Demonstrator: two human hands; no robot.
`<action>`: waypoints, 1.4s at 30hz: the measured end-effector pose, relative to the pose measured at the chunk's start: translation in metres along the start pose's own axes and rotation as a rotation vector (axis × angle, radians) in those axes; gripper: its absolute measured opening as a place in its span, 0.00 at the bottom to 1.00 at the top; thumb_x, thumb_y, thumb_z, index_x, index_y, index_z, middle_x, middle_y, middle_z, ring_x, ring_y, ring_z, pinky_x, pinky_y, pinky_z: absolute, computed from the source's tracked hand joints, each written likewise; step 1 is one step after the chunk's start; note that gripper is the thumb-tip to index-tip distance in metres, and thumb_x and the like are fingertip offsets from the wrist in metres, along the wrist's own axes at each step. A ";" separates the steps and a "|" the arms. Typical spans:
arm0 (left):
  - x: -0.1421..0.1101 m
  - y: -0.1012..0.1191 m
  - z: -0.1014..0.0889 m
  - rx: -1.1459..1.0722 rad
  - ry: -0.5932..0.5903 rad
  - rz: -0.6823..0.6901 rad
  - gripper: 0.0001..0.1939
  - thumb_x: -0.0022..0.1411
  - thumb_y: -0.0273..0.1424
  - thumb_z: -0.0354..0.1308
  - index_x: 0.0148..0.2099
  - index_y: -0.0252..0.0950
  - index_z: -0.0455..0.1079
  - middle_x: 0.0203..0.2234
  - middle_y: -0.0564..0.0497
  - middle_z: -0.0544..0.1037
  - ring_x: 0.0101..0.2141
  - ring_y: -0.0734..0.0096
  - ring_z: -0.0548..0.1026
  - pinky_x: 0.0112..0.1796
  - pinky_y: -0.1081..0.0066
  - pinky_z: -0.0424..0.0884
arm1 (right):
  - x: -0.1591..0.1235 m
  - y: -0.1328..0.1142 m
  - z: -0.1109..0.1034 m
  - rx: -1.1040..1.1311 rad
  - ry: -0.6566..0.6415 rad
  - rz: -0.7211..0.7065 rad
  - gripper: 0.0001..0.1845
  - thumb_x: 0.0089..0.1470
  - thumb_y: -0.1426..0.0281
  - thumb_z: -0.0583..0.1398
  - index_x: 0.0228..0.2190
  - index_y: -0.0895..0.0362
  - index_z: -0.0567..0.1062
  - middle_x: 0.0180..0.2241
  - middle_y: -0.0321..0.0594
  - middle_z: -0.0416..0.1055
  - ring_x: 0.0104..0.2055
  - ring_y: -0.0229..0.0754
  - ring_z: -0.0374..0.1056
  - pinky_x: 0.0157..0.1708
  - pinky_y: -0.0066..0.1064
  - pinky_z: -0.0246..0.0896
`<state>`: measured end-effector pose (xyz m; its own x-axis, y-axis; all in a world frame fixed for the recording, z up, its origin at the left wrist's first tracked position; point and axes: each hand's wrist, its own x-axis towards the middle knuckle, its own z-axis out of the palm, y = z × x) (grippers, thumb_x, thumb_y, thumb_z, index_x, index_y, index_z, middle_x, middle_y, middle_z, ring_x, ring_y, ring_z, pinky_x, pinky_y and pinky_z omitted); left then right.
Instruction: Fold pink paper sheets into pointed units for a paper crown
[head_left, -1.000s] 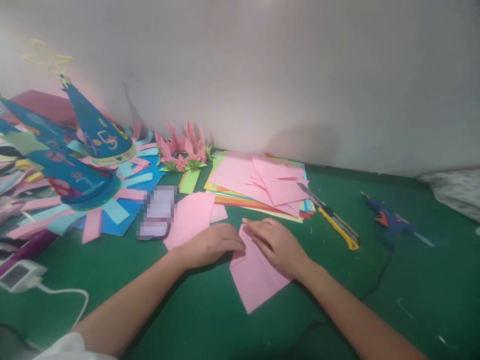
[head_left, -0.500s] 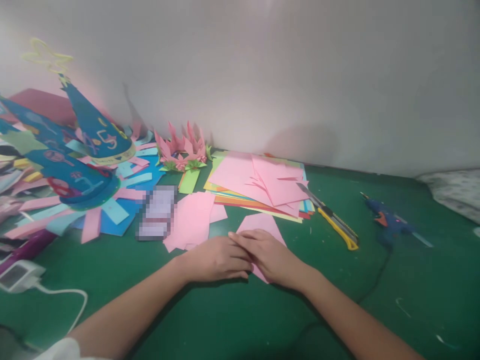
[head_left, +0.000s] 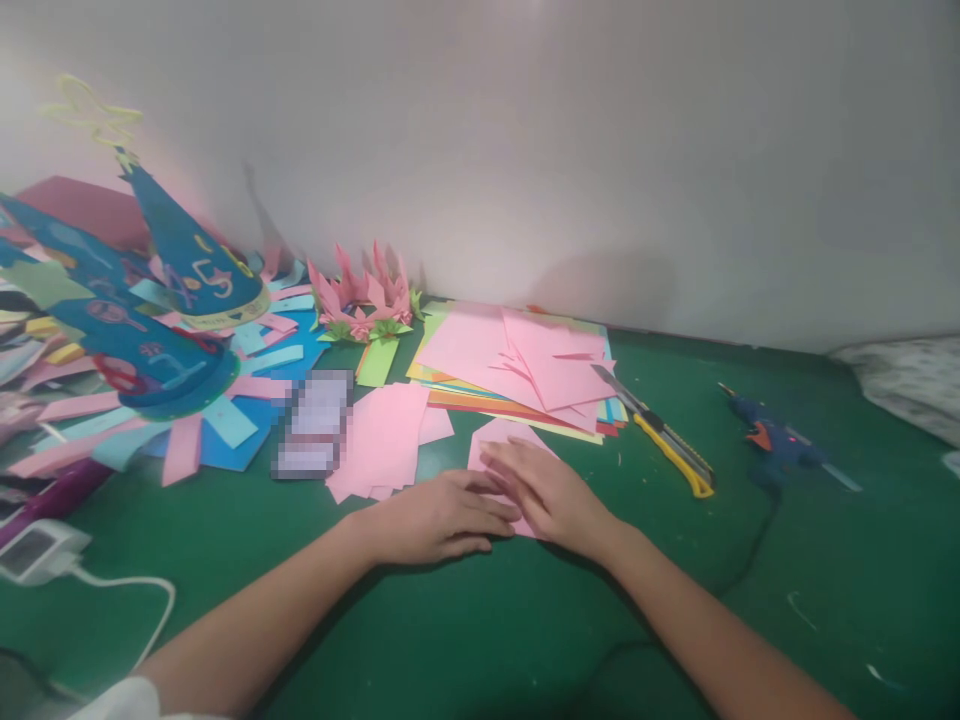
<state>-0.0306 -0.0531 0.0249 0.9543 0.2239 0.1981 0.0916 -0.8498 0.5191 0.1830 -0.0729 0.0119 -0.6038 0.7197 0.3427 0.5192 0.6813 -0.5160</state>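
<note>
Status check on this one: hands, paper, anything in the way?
Left hand and right hand: both on the pink paper. Paper partly hidden under them, on the green table. Yellow cutter off to the right, apart from both hands.

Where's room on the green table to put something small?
Bare patches of table: between the yellow cutter and the blue glue gun, and near the front between the forearms, closer than the pink paper. It's crowded on the left with cone hats and paper strips, and at the back middle with the paper stack.
</note>
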 end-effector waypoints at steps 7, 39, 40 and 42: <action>0.005 0.014 0.013 0.177 0.008 -0.075 0.15 0.69 0.28 0.43 0.53 0.33 0.65 0.50 0.45 0.72 0.44 0.67 0.69 0.47 0.65 0.64 | -0.001 0.002 -0.006 -0.026 0.207 0.211 0.16 0.54 0.73 0.55 0.46 0.55 0.67 0.35 0.41 0.73 0.38 0.43 0.67 0.41 0.38 0.62; 0.010 0.031 0.045 0.121 0.243 -0.224 0.12 0.68 0.26 0.44 0.41 0.32 0.69 0.40 0.46 0.73 0.42 0.69 0.69 0.45 0.69 0.70 | -0.003 0.011 -0.013 -0.112 0.037 0.305 0.02 0.55 0.72 0.56 0.33 0.54 0.65 0.35 0.39 0.68 0.41 0.45 0.62 0.43 0.39 0.54; 0.009 0.031 0.044 0.109 0.249 -0.232 0.12 0.68 0.26 0.44 0.41 0.32 0.69 0.40 0.46 0.73 0.42 0.69 0.70 0.44 0.69 0.70 | -0.004 0.009 -0.012 -0.131 0.036 0.309 0.02 0.55 0.71 0.56 0.33 0.54 0.65 0.35 0.39 0.68 0.41 0.44 0.62 0.43 0.38 0.54; 0.009 0.031 0.044 0.093 0.259 -0.251 0.11 0.67 0.27 0.45 0.41 0.33 0.70 0.40 0.45 0.73 0.41 0.70 0.70 0.43 0.69 0.71 | -0.008 0.005 -0.012 -0.180 0.027 0.326 0.06 0.54 0.68 0.57 0.34 0.54 0.65 0.36 0.39 0.68 0.41 0.45 0.62 0.42 0.37 0.54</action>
<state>-0.0067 -0.0980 0.0061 0.7961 0.5340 0.2848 0.3501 -0.7902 0.5029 0.1973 -0.0740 0.0160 -0.3744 0.9043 0.2051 0.7811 0.4268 -0.4557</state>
